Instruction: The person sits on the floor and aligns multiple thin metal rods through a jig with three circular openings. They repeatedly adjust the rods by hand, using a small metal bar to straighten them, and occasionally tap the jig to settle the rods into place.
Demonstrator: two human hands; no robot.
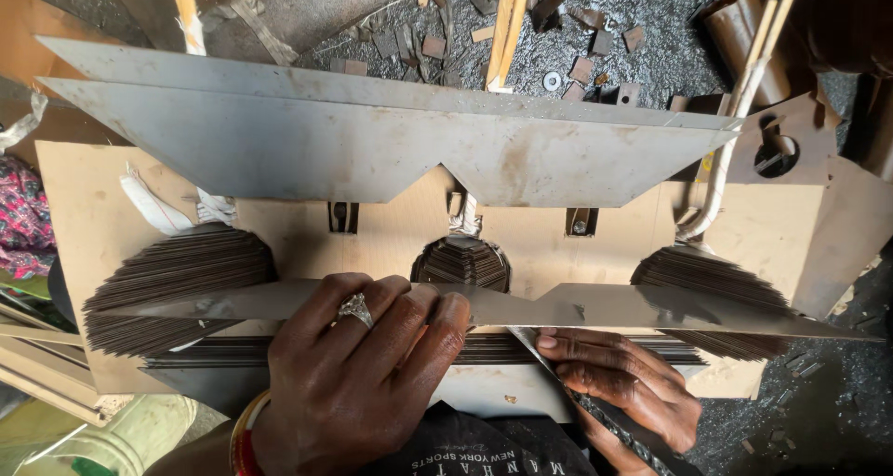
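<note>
Biggest item: the brown board jig (391, 244) flat under everything, with three round cut-outs and two small slots. Across its far edge lie two long grey steel laminations (307, 141), overlapped, the nearer one with a V notch at mid-length.

Next down: three fanned lamination stacks (181, 281) standing in the cut-outs, left, centre and right. The centre one is the smallest, sitting just beyond your left fingertips.

The single steel lamination (633, 307) you're handling lies across the near side of the jig, bridging all three stacks, its own V notch near the middle. Below it a packed row of sheet edges (595, 350) runs left to right.

Your left hand (358, 374), ring on one finger, is palm-down on that lamination left of the notch; fingers curled over its near edge, pressing, not wrapped around it.

Your right hand (619, 383) is lower right, fingers bent and resting on the packed row, closed around a narrow steel strip (577, 392) that runs diagonally toward you.

Small scrap offcuts (586, 67) and a washer (553, 81) litter the dark floor beyond.
</note>
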